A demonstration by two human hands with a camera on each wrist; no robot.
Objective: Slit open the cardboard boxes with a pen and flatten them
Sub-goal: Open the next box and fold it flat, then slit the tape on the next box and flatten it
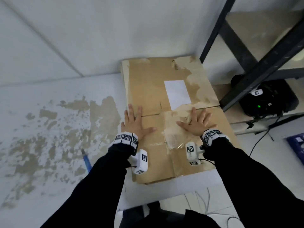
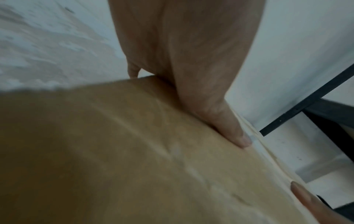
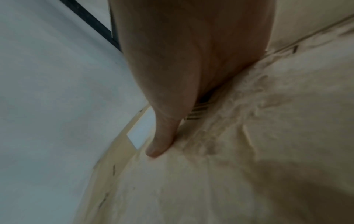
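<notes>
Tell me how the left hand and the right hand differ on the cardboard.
The left hand sits at the cardboard's left edge on plain brown surface; the right hand sits further right, on a pale torn patch. The left hand lies nearer the blue pen on the floor; the right lies nearer the white label. Both press flat, fingers spread.

The pen [image 1: 86, 159] beside the left forearm shows only its tip end; the sleeve hides the rest. Past the right hand [image 1: 195, 122], the rack [image 1: 256, 66] runs off the picture's top and right edges, and the black gear [image 1: 266, 99] under it is too dim to identify. Both wrist views are blurred, with the fingers beyond each palm hidden.
</notes>
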